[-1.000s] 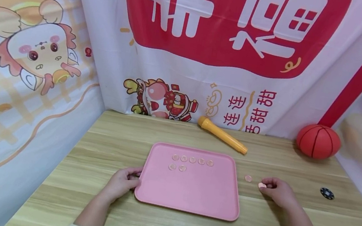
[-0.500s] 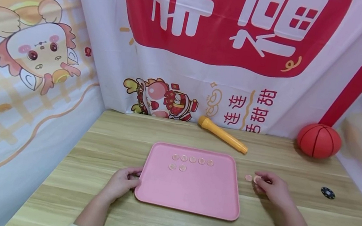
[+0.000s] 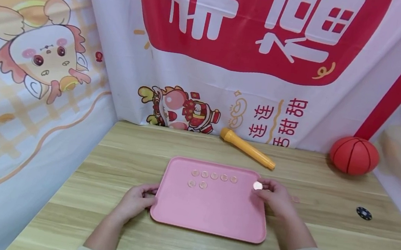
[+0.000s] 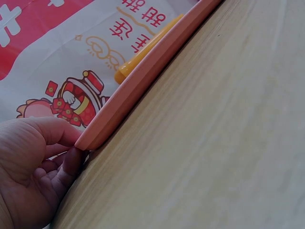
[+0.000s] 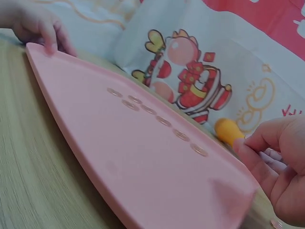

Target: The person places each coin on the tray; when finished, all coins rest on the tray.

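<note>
My right hand (image 3: 277,199) pinches a shiny copper-coloured coin (image 3: 258,185) between thumb and fingers, above the right rim of a pink tray (image 3: 210,216). In the right wrist view the fingers mostly hide that coin. Several similar coins (image 3: 214,176) lie flat on the tray, in a longer back row and a shorter row of two coins (image 3: 202,185) in front. My left hand (image 3: 135,202) grips the tray's left edge between thumb and fingers, as the left wrist view shows at the corner (image 4: 85,143). Another coin (image 3: 295,199) lies on the table just beyond my right hand.
Behind the tray an orange toy microphone (image 3: 248,149) lies on the wooden table (image 3: 135,150). A red ball (image 3: 355,155) sits at the back right corner, and a black patterned chip (image 3: 364,213) lies to the right. Printed cloth (image 3: 116,66) hangs around the table.
My right hand has moved left with a coin, from the table to above the tray's right rim. The coin seen near the rim earlier is out of sight. My left hand stays put.
</note>
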